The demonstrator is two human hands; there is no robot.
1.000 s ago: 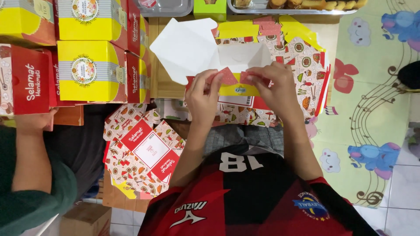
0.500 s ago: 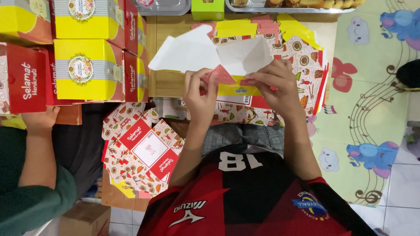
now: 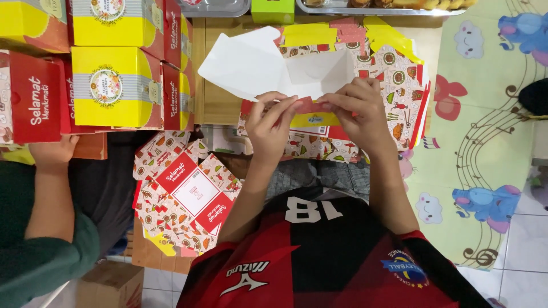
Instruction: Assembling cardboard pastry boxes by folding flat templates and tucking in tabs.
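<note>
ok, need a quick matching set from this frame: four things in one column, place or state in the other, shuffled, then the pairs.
1. unfolded carton blank
2. stack of flat patterned blanks
3. assembled yellow boxes
4. cartoon play mat

A. stacked at the upper left
B. lying flat in the lower middle-left
C. spread along the right side
D. white inside up, pinched by the left hand and right hand

Pairs: 1-D, 2-B, 3-A, 4-C

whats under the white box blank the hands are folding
Under the white box blank lies a stack of printed flat cartons on a wooden table. The left hand and right hand cover its lower edge.
</note>
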